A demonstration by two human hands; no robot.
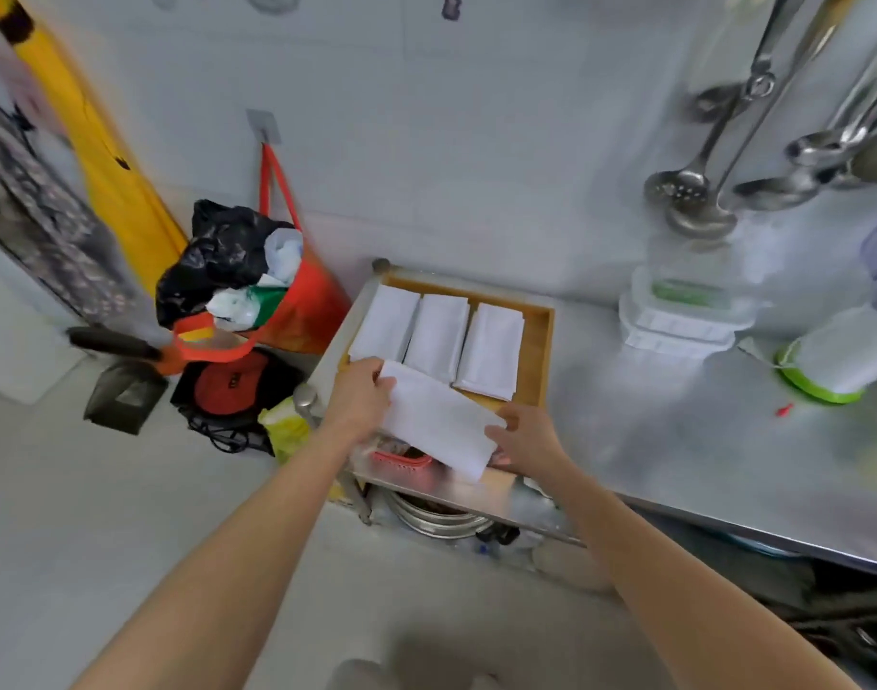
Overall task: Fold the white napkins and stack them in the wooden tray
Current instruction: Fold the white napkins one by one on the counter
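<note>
A wooden tray [540, 341] sits at the left end of a steel counter and holds three folded white napkins side by side: left napkin [384, 323], middle napkin [439, 336], right napkin [491, 348]. In front of the tray I hold another folded white napkin [439, 425], tilted, just above the counter's front edge. My left hand [362, 398] pinches its far left corner. My right hand [523, 440] grips its near right end, fingers under it.
The steel counter [675, 440] runs off to the right, with stacked plastic containers [675, 321], a green-lidded tub [835, 366] and hanging ladles [700, 191] above. A red bag of rubbish [257, 296] hangs left of the counter. Pots and a red basket [401, 460] sit on the shelf below.
</note>
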